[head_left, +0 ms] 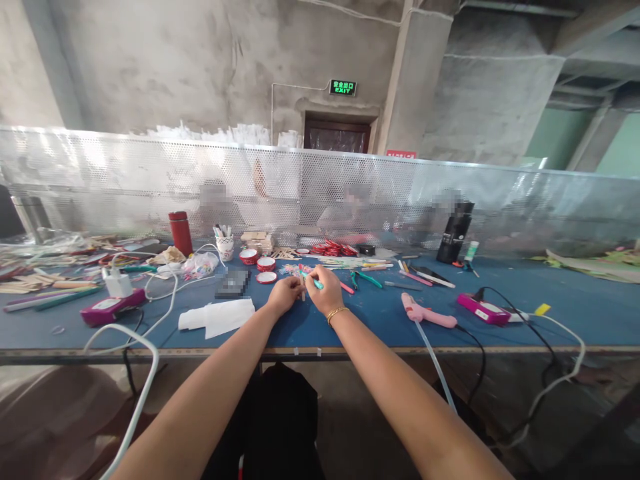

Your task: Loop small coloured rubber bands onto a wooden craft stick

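Observation:
My left hand [285, 296] is closed on a small wooden stick [303, 295], which stands nearly upright between the fingertips above the blue table. Close beside it, my right hand [326, 291] grips a teal marker pen [317, 283], its tip end pointing at the stick. Whether the tip touches the wood is too small to tell. Just beyond the hands lies a heap of small pastel-coloured bits [290, 269]. Red-rimmed round tins [266, 277] sit to the left of it, and green-handled pliers [367, 279] lie to the right.
A pink glue gun [425, 313] lies at right near a magenta power box [483, 309]; another magenta box [111, 307] is at left. White paper [220, 316] lies by my left forearm. A red flask [180, 232] and black bottle [456, 233] stand before the perforated metal screen [280, 180].

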`<state>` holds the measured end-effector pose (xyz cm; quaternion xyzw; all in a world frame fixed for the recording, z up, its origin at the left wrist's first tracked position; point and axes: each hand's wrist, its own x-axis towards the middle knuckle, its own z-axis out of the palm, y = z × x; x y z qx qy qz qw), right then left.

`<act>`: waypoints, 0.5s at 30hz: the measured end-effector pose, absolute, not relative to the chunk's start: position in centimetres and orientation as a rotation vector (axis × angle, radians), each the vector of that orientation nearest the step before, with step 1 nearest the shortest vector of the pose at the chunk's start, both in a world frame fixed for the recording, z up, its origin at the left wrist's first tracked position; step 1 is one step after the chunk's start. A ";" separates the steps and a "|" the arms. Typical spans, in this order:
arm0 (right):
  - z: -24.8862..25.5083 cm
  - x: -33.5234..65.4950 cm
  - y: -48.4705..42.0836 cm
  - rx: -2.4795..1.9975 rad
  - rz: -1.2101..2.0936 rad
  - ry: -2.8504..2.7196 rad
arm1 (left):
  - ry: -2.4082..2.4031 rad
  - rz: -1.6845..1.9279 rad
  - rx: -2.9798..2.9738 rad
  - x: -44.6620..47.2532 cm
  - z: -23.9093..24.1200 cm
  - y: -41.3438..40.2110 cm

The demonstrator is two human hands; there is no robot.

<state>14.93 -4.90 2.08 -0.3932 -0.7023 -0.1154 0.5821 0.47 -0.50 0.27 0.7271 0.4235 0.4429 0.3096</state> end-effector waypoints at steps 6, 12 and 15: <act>2.1 14.9 -5.0 -0.899 -0.267 -1.643 | 1.101 1.179 1.933 0.4 0.2 -0.4; 2.1 14.9 -5.0 -0.910 -0.273 -1.621 | 1.110 1.171 1.920 0.4 0.3 -0.5; 2.1 15.0 -5.0 -0.926 -0.273 -1.627 | 1.114 1.178 1.921 0.4 0.3 -0.5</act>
